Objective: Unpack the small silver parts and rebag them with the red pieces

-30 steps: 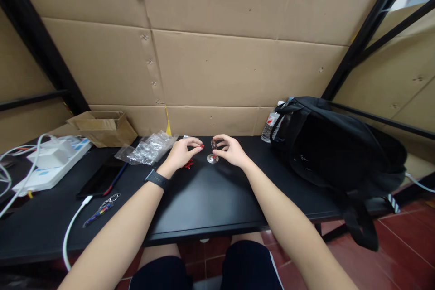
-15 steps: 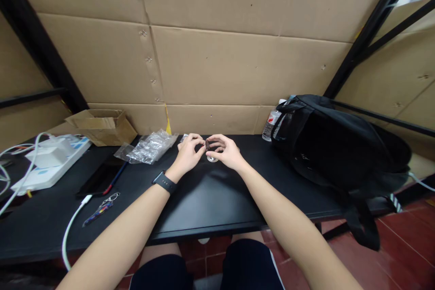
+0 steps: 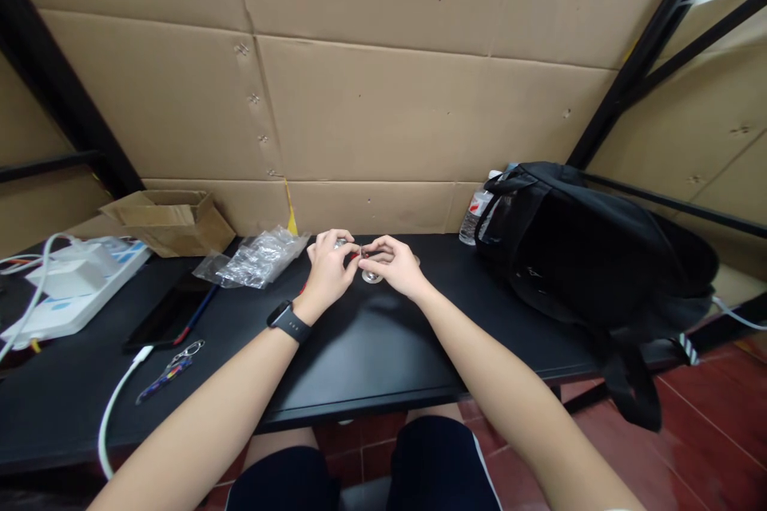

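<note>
Above the black tabletop, my left hand (image 3: pixel 329 265) and my right hand (image 3: pixel 396 265) meet fingertip to fingertip. Both are closed in a pinch on a small dark piece (image 3: pixel 363 252), mostly covered by the fingers, so its kind is unclear. A bit of red shows beside the left fingertips. Just under my right fingers is a shiny, clear round thing (image 3: pixel 371 277). Something silvery (image 3: pixel 340 243) peeks out behind my left hand, largely hidden. My left wrist wears a dark watch (image 3: pixel 289 322).
Crumpled clear plastic bags (image 3: pixel 257 257) lie left of my hands, before an open cardboard box (image 3: pixel 173 227). Further left are a phone (image 3: pixel 168 318), a key ring (image 3: pixel 173 371) and a white power strip (image 3: pixel 89 295). A water bottle (image 3: pixel 475 215) and black backpack (image 3: pixel 599 255) stand right.
My fingertips have drawn closer together around the small dark piece, which is more covered now. Some red has appeared near my left hand. The view has shifted slightly.
</note>
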Motion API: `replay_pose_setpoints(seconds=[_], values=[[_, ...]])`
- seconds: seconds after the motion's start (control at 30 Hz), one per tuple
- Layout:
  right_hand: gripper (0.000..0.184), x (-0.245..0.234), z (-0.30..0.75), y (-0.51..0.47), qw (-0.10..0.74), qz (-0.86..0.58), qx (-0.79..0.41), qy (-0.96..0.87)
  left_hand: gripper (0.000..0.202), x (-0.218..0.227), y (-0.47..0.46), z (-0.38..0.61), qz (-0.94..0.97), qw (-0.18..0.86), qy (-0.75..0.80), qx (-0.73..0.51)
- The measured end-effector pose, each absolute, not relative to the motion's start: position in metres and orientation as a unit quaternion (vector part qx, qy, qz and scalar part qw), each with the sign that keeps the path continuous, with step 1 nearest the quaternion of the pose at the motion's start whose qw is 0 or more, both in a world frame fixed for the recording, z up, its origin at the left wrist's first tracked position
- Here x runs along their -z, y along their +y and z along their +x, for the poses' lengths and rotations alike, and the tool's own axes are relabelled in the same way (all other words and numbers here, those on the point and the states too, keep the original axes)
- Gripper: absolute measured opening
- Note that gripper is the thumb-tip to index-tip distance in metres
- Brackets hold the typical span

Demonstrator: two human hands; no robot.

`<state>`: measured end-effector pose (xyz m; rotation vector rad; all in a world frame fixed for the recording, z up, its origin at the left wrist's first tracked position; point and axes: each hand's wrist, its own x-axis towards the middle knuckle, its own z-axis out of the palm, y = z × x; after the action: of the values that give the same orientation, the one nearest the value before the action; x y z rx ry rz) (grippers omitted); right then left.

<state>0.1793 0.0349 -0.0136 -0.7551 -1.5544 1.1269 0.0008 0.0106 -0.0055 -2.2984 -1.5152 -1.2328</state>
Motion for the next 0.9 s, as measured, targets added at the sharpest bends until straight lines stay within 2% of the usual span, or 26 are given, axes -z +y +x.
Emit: replay_pose_setpoints(seconds=[0.1,0.27,0.37,0.57,0.9], values=[[0.039,0.015,0.179,0.036,0.507,-0.32,-0.497,-0.627,0.011,0.004,0.01,0.001,-0.766,0.069,-0.491,0.408],[0.043,0.015,0.178,0.035,0.481,-0.312,-0.587,-0.571,0.012,-0.001,0.013,-0.002,-0.781,0.086,-0.454,0.42],[0.044,0.013,0.177,0.034,0.461,-0.312,-0.599,-0.575,0.012,-0.002,0.016,-0.006,-0.771,0.088,-0.464,0.427],[0.04,0.017,0.18,0.038,0.467,-0.32,-0.538,-0.624,0.011,-0.001,0.017,-0.01,-0.778,0.065,-0.462,0.421],[0.02,0.011,0.186,0.041,0.474,-0.35,-0.402,-0.7,0.012,-0.012,0.012,-0.015,-0.804,0.043,-0.436,0.403]])
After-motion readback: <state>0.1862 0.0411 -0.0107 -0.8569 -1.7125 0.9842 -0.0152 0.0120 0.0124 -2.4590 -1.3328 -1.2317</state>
